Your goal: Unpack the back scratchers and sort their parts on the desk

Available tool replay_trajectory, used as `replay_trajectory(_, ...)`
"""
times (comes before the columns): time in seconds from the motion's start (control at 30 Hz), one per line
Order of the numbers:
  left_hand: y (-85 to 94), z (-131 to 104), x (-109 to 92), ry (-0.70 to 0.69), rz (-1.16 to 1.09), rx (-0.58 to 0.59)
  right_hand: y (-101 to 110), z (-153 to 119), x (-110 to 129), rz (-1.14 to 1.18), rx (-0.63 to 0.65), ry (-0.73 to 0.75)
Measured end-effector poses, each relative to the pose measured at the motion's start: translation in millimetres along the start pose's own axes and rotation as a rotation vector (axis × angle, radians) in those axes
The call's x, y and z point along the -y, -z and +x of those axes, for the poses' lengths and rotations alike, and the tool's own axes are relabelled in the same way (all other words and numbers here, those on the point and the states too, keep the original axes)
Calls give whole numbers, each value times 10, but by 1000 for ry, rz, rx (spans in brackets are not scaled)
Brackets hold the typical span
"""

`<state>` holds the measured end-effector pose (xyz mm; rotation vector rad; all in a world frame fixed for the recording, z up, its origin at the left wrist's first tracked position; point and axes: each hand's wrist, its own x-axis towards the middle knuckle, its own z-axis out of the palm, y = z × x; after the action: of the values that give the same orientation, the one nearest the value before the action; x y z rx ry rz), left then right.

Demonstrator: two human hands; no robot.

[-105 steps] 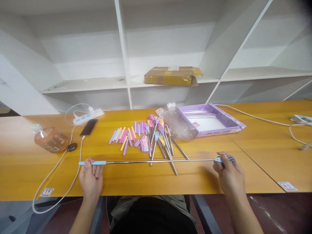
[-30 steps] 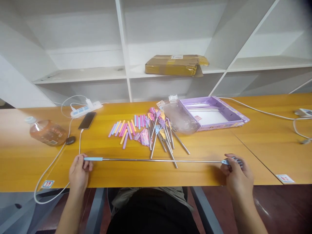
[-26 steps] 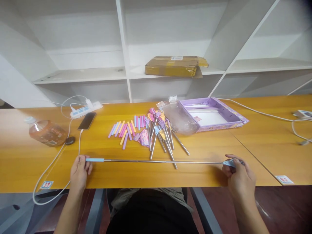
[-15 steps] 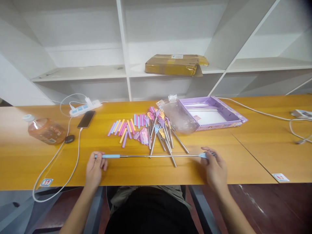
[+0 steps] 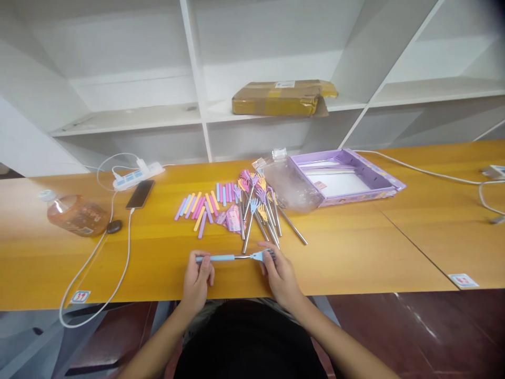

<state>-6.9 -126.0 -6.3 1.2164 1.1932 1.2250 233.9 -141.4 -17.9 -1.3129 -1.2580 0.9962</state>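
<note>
A light blue telescopic back scratcher [image 5: 222, 258] lies level between my two hands, its rod pushed nearly all the way in. My left hand [image 5: 197, 276] is closed round the end of its blue handle. The hand-shaped head is gripped by my right hand [image 5: 279, 273], whose fingers partly hide it. Just beyond is a heap of back scratchers [image 5: 254, 208] with blue, yellow, pink and purple heads on metal rods. Left of the heap lie several coloured handle sleeves [image 5: 197, 205] and pink printed cards [image 5: 233, 218].
A purple tray box [image 5: 323, 200] stands behind on the right, beside a clear plastic bag [image 5: 292, 184]. On the left are an orange drink bottle [image 5: 77, 215], a phone [image 5: 140, 194], a power strip [image 5: 138, 177] and looping white cables. A cardboard box [image 5: 276, 100] sits on the shelf.
My hands have come together, sliding the long thin rod in so the back scratcher is now short. The left hand moved right and the right hand moved left.
</note>
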Motion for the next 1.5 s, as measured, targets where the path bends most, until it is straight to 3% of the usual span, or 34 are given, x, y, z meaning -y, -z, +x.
replay_trajectory(0.17,55,19,-30,20,87,99,93,22,10,43,37,-33)
replay_trajectory(0.43,67,34,-4,26,60,116,88,14,30,75,68,-26)
replay_trajectory(0.63,35,-23,-44,5,175,233,73,9,102,99,92,-73)
replay_trajectory(0.87,9,-40,-115,-28,251,134,66,4,48,89,119,-75)
replay_trajectory(1.13,38,-63,-178,-90,572,173,183,39,275,152,46,-64)
replay_trajectory(1.2,161,21,-245,-98,607,159,318,49,352,155,6,-47)
replay_trajectory(1.27,434,141,-347,-114,647,127,589,80,391,149,-67,-53)
replay_trajectory(1.37,1106,302,-524,-177,762,56,1267,150,344,123,-199,-84)
replay_trajectory(1.47,1803,360,-609,-364,875,-184,2013,176,192,79,-482,-69)
replay_trajectory(1.5,1968,356,-601,-392,896,-195,2200,169,131,68,-494,-96)
